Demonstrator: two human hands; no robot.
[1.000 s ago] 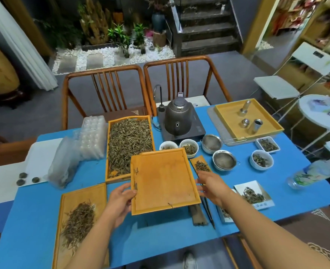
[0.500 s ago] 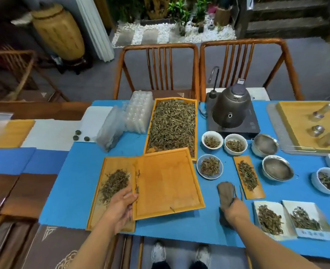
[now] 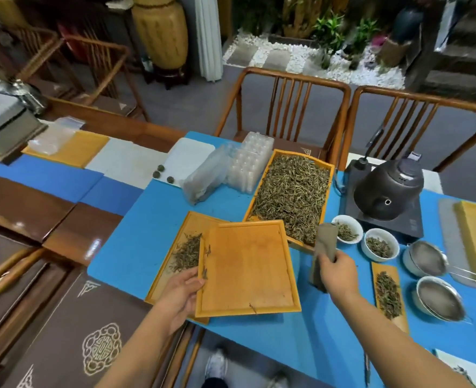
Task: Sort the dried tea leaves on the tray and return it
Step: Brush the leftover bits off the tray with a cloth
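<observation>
Left hand [image 3: 181,292] grips left edge of nearly bare tray [image 3: 248,268]; right hand [image 3: 338,273] holds grey brush [image 3: 324,249] upright beside it.

Blue table [image 3: 136,233] bearing wooden trays of tea leaves [image 3: 291,196], a kettle base [image 3: 399,224], two white bowls [image 3: 381,244], two strainers [image 3: 438,301], plastic packs [image 3: 252,163] and a white board [image 3: 187,158].

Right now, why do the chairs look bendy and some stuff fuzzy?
Head view: the wide lens curves the chairs near the edges; the plants and stairs are smeared with blur; glare shines on the brown table.
</observation>
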